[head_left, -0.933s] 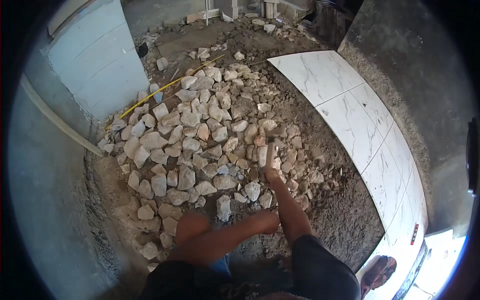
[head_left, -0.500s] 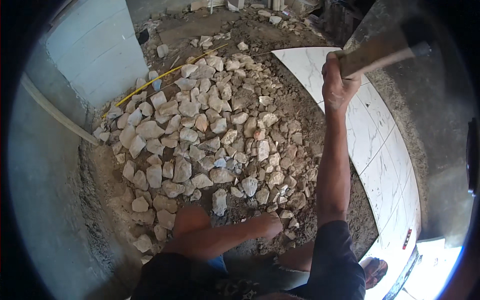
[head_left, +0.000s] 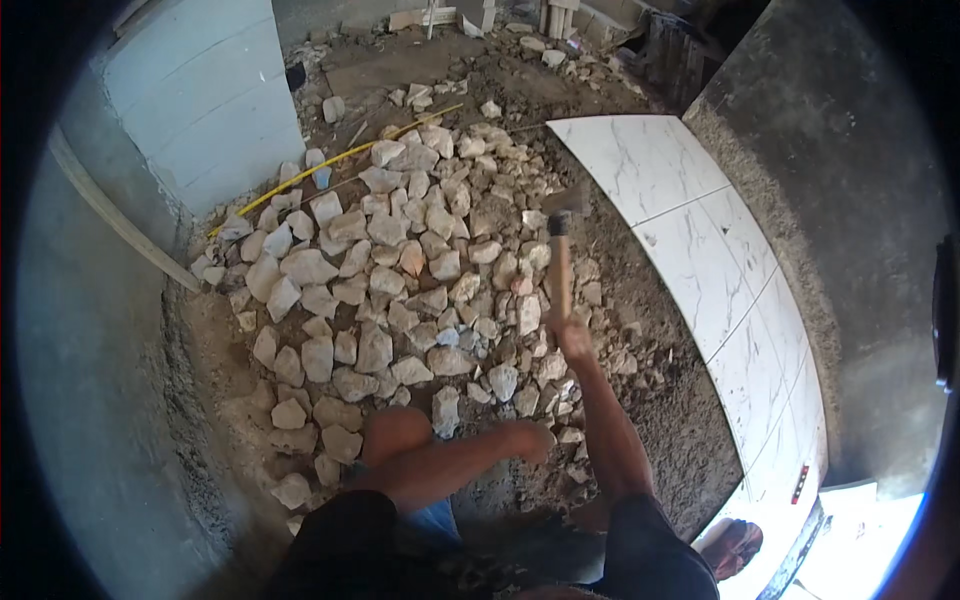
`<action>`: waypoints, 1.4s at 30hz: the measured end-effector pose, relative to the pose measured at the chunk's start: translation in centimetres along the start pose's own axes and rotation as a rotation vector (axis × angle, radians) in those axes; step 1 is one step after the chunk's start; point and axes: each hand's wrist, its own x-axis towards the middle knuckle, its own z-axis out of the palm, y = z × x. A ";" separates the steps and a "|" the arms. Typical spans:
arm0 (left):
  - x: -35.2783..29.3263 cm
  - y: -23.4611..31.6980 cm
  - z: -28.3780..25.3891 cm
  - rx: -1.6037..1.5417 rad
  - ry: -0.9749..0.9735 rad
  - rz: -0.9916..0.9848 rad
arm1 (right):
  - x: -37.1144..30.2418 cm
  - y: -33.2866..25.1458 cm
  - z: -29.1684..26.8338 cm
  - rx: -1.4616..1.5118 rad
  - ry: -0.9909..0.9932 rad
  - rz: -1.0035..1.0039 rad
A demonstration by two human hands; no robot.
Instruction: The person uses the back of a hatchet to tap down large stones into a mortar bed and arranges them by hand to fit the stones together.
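My right hand (head_left: 573, 341) is closed round the wooden handle of a hammer (head_left: 561, 275). Away from me the handle points, and its dark, blurred head lies over the right side of the stone bed (head_left: 375, 345). Whether the head touches a stone, I cannot tell. My left forearm rests across my bent left knee (head_left: 397, 432). At its end my left hand (head_left: 528, 440) is curled into a fist close above the near stones, with nothing sticking out of it; its fingertips are hidden.
White marbled tiles (head_left: 685, 215) curve along the right beside a dark grey wall (head_left: 850, 190). A yellow rod (head_left: 340, 160) lies across the far stones. At left a pale block wall (head_left: 205, 100) meets a wooden strip (head_left: 115, 215). A red-black object (head_left: 801, 484) lies on the near tiles.
My right hand has swung the hammer down and left, from raised over the tiles to over the stones. My left hand has stayed nearly still.
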 end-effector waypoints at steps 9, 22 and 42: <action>-7.4 -15.0 -6.9 -0.600 0.840 -0.103 | -5.0 -28.4 -5.5 -0.163 0.404 -0.544; -14.7 -27.4 7.3 0.194 1.013 -1.003 | -7.7 -26.7 -11.0 -0.247 0.621 -0.350; -11.2 -31.2 7.6 0.050 1.128 -1.320 | 14.1 10.4 -5.5 -0.033 0.222 0.651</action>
